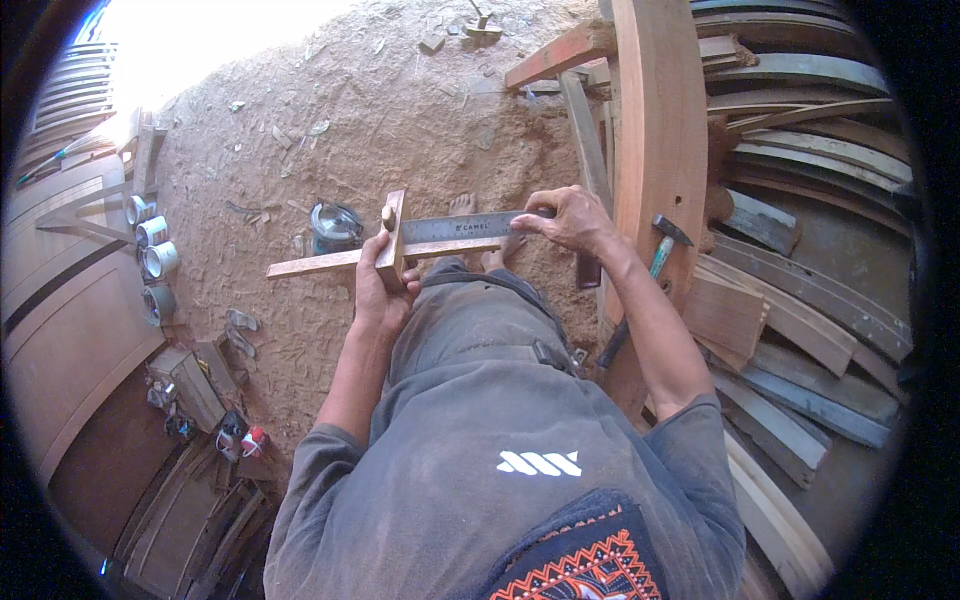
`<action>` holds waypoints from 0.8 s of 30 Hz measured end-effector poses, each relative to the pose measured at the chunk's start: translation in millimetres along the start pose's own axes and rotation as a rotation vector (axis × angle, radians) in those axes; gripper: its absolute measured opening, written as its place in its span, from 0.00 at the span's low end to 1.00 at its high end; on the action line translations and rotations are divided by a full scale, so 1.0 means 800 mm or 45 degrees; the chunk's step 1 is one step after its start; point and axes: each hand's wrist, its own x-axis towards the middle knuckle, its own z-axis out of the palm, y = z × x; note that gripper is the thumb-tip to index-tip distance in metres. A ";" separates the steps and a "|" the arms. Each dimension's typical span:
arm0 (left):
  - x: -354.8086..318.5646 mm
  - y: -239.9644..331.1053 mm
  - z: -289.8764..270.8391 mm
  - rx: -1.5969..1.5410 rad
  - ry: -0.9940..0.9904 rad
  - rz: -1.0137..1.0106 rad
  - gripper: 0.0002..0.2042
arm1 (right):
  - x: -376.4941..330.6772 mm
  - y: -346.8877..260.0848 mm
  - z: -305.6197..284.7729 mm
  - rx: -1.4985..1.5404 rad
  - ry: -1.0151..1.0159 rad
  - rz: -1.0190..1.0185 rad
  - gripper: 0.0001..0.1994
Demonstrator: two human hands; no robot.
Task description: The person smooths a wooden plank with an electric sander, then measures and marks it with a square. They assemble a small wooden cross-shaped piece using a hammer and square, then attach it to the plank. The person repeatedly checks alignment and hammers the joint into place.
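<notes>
Four small round containers (158, 260), white and grey, line up at left; their contents cannot be made out. Before the waist, the left hand (388, 282) has fingers curled around a brown cross-shaped wooden gauge (395, 218); the right hand (572, 222) has fingers pinching a grey metal ruler's (455, 228) end. Sawdust-strewn brown floor (300, 110) stretches to the thick reddish wooden beam's (657, 110) edge.

A hammer (661, 257) lies on the beam (660, 130), planks (728, 310) right, marking gauge (394, 235) left
</notes>
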 end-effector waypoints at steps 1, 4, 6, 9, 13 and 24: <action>0.000 0.000 0.001 0.005 -0.003 0.003 0.18 | 0.000 0.000 0.000 -0.002 -0.002 0.002 0.25; 0.001 0.000 0.002 0.019 0.000 0.001 0.18 | 0.002 0.004 0.002 0.003 -0.020 0.024 0.25; 0.001 0.000 0.003 0.027 0.014 -0.002 0.18 | 0.003 0.008 0.004 0.010 -0.015 0.014 0.25; 0.002 -0.001 0.003 0.011 0.009 -0.012 0.18 | 0.005 0.015 0.008 0.028 0.003 -0.020 0.25; 0.006 -0.001 0.002 0.025 -0.013 -0.028 0.18 | 0.005 0.019 0.010 0.030 0.001 -0.022 0.25; 0.013 -0.004 0.002 -0.018 0.001 -0.041 0.19 | 0.008 0.013 0.003 0.044 0.015 -0.027 0.21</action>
